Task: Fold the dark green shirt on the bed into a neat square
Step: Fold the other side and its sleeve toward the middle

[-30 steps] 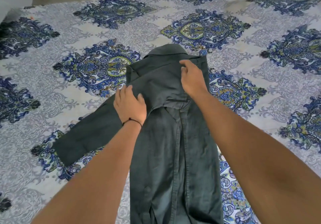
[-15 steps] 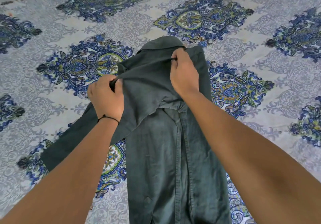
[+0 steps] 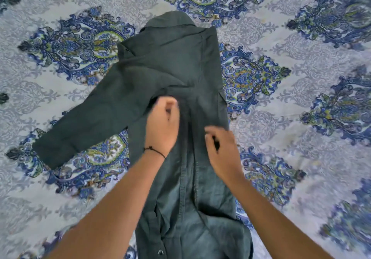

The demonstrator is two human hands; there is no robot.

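Observation:
The dark green shirt (image 3: pixel 172 74) lies lengthwise on the bed, collar at the far end and hem toward me. Its right side is folded in over the body. One sleeve (image 3: pixel 84 130) sticks out flat to the left. My left hand (image 3: pixel 162 126) is over the middle of the shirt where that sleeve meets the body, its fingers curled and pinching the cloth. My right hand (image 3: pixel 222 150) is just right of the button placket, thumb and fingers pinching dark cloth. Both hands are blurred.
The bedsheet (image 3: pixel 301 118), pale grey with blue and green ornaments, surrounds the shirt on all sides. Nothing else lies on it within view.
Both hands have let go of the shoulder area and come back toward me to the shirt's middle. The raised shoulder cloth now lies flat, and the view has moved closer.

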